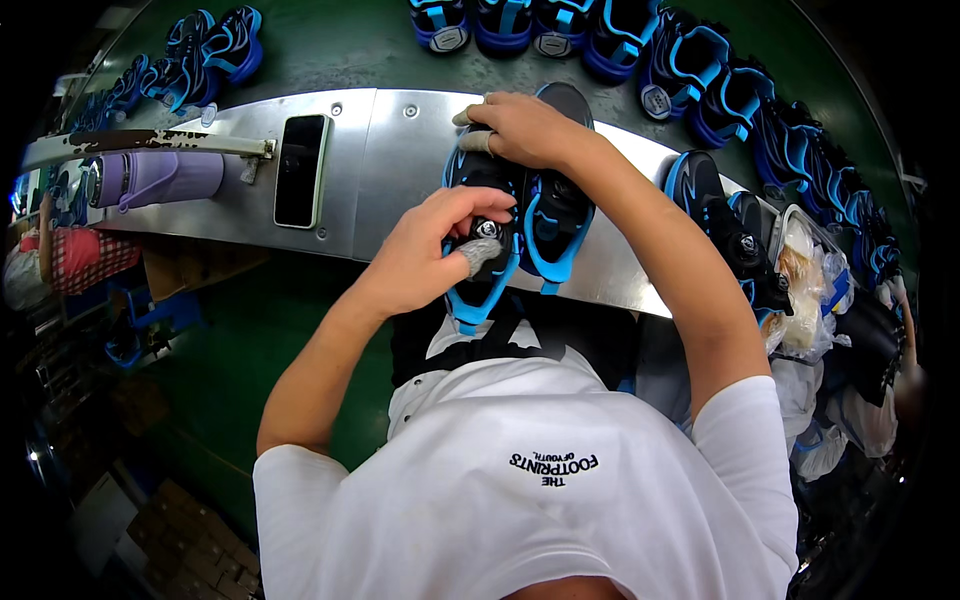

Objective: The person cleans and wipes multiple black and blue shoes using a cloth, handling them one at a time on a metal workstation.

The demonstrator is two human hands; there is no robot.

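A pair of black and blue shoes lies on the metal bench in front of me, toes away and heels toward me. My left hand point(432, 245) is curled around the round black dial point(487, 230) on the left shoe point(483, 296), its thumb wrapped in a grey finger cover. Over the toe of that same shoe, my right hand point(525, 130) bends its fingers down; two of them wear tan finger covers. The right shoe point(556, 222) rests close beside it, partly under my right forearm. My right palm hides much of the left shoe's front.
On the metal bench point(400, 150) lie a phone point(301, 170) and a purple tumbler point(165, 178) at left. Another black shoe point(712, 205) sits at right, near plastic bags point(805, 290). Rows of similar shoes point(615, 40) stand on the green surface point(340, 45) beyond.
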